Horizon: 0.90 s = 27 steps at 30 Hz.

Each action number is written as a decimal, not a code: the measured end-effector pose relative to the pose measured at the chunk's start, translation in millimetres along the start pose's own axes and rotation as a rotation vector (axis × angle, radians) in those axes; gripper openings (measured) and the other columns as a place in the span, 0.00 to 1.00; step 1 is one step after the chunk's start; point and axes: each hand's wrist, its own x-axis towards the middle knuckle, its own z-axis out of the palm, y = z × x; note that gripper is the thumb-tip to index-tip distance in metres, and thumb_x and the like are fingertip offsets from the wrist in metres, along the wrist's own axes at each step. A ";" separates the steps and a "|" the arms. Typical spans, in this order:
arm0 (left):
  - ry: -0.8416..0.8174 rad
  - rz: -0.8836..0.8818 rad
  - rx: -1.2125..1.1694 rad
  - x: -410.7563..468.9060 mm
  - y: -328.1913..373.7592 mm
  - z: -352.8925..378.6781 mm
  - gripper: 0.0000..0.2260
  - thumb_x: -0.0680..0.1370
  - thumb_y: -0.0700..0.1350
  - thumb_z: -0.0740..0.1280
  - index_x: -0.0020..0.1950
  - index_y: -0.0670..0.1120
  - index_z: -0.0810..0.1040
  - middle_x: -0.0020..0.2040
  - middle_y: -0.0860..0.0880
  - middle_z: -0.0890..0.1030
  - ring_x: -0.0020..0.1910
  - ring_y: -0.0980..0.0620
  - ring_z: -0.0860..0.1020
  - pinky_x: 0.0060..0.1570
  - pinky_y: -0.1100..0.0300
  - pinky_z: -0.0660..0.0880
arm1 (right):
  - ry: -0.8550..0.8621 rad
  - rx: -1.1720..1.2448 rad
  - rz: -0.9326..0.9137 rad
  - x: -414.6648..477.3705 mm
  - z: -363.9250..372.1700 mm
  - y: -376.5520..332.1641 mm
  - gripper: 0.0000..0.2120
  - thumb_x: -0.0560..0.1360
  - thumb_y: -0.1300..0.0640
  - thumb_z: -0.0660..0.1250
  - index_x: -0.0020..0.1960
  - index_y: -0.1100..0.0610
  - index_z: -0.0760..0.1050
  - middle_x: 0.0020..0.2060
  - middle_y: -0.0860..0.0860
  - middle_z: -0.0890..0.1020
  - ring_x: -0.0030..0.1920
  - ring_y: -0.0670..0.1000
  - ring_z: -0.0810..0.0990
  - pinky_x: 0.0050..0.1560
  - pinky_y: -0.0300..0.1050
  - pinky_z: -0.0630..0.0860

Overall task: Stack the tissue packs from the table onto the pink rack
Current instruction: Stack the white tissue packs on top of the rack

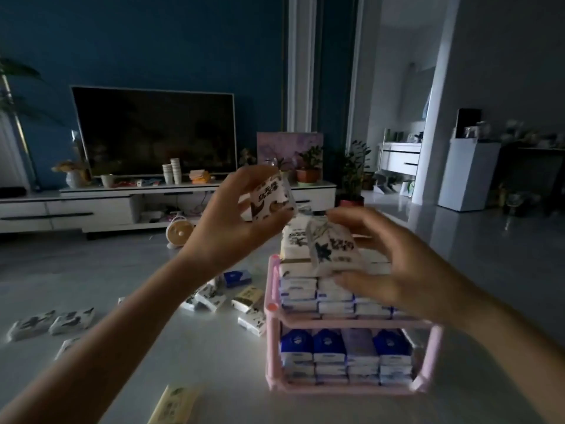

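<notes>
A pink two-tier rack (273, 304) stands on the white table (189, 341), both tiers filled with white and blue tissue packs (328, 350). More white packs are piled on the top tier (295, 240). My left hand (227, 215) holds a white printed tissue pack (270, 200) above the rack's far left corner. My right hand (394, 264) grips another white printed pack (331, 249), tilted, just over the top pile. Several loose packs (214, 296) lie on the table left of the rack.
More loose packs (52, 322) lie at the table's far left, and a yellowish pack (175, 403) sits at the near edge. Beyond the table are a small fan (179, 232) on the floor, a TV (153, 133) on a white cabinet, and potted plants (351, 172).
</notes>
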 end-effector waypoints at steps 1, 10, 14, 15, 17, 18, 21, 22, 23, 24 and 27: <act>-0.004 0.012 0.019 14.9 3.7 7.8 0.22 0.68 0.49 0.72 0.60 0.53 0.70 0.54 0.54 0.75 0.52 0.63 0.75 0.46 0.75 0.72 | 0.042 0.015 0.020 3.6 -14.8 3.9 0.31 0.64 0.51 0.74 0.64 0.41 0.67 0.58 0.38 0.74 0.57 0.36 0.73 0.53 0.31 0.74; -0.343 -0.173 0.133 105.6 -25.9 84.5 0.22 0.69 0.43 0.73 0.62 0.44 0.72 0.56 0.48 0.76 0.56 0.52 0.74 0.51 0.63 0.70 | 0.112 -0.097 0.254 64.1 -88.4 75.2 0.32 0.68 0.60 0.74 0.68 0.52 0.65 0.67 0.49 0.69 0.63 0.45 0.67 0.56 0.38 0.65; -0.557 -0.156 0.312 122.4 -41.0 95.9 0.22 0.70 0.46 0.73 0.62 0.47 0.73 0.55 0.51 0.74 0.58 0.51 0.73 0.60 0.57 0.70 | 0.055 -0.070 0.289 74.6 -94.5 96.9 0.31 0.69 0.60 0.73 0.69 0.52 0.64 0.67 0.50 0.69 0.65 0.47 0.68 0.57 0.38 0.66; -0.580 -0.161 0.366 125.3 -45.5 96.5 0.22 0.70 0.47 0.73 0.62 0.48 0.73 0.57 0.51 0.74 0.59 0.51 0.73 0.62 0.56 0.70 | 0.045 -0.068 0.286 76.6 -94.5 99.5 0.31 0.70 0.61 0.72 0.69 0.52 0.64 0.68 0.50 0.69 0.66 0.48 0.67 0.58 0.38 0.65; -0.622 -0.189 0.399 127.1 -53.4 97.5 0.23 0.69 0.47 0.74 0.62 0.49 0.73 0.60 0.50 0.74 0.61 0.51 0.72 0.63 0.55 0.69 | 0.024 -0.070 0.287 81.3 -93.2 102.9 0.31 0.70 0.61 0.72 0.70 0.52 0.63 0.68 0.49 0.68 0.67 0.47 0.66 0.59 0.38 0.65; -0.644 -0.199 0.393 125.9 -55.7 99.2 0.23 0.69 0.48 0.74 0.62 0.49 0.73 0.61 0.50 0.74 0.61 0.51 0.72 0.63 0.56 0.68 | 0.011 -0.071 0.293 83.5 -91.8 104.5 0.31 0.70 0.61 0.72 0.70 0.52 0.63 0.68 0.49 0.68 0.67 0.47 0.66 0.60 0.38 0.65; -0.592 -0.209 0.381 117.9 -55.8 100.1 0.24 0.70 0.54 0.71 0.65 0.50 0.72 0.61 0.53 0.72 0.62 0.53 0.70 0.63 0.57 0.67 | -0.017 -0.077 0.305 87.9 -85.9 108.6 0.31 0.71 0.61 0.72 0.70 0.51 0.63 0.69 0.50 0.67 0.68 0.47 0.66 0.61 0.39 0.64; -0.499 -0.215 0.363 116.4 -55.7 97.3 0.24 0.71 0.56 0.68 0.65 0.49 0.71 0.62 0.51 0.72 0.62 0.52 0.70 0.63 0.55 0.67 | -0.023 -0.083 0.308 89.2 -84.3 109.8 0.31 0.71 0.61 0.71 0.70 0.51 0.63 0.69 0.50 0.67 0.68 0.48 0.66 0.60 0.39 0.64; -0.381 -0.220 0.322 115.4 -56.2 93.2 0.23 0.73 0.56 0.66 0.65 0.48 0.72 0.64 0.49 0.72 0.62 0.50 0.71 0.63 0.53 0.68 | -0.030 -0.091 0.310 90.5 -82.8 110.6 0.31 0.71 0.61 0.71 0.70 0.52 0.62 0.69 0.51 0.67 0.68 0.48 0.65 0.59 0.38 0.64; -0.258 -0.235 0.271 114.1 -58.2 88.8 0.20 0.76 0.55 0.63 0.64 0.47 0.72 0.64 0.47 0.73 0.62 0.49 0.71 0.62 0.54 0.68 | -0.043 -0.100 0.312 91.6 -81.4 111.4 0.32 0.71 0.62 0.71 0.71 0.53 0.62 0.69 0.51 0.67 0.69 0.48 0.65 0.58 0.37 0.63; -0.102 -0.393 0.156 103.1 -63.1 81.3 0.20 0.80 0.53 0.54 0.68 0.44 0.69 0.67 0.43 0.71 0.64 0.47 0.69 0.58 0.60 0.63 | -0.092 -0.129 0.320 93.8 -79.7 111.0 0.31 0.72 0.62 0.69 0.71 0.53 0.62 0.70 0.51 0.66 0.69 0.48 0.64 0.58 0.35 0.63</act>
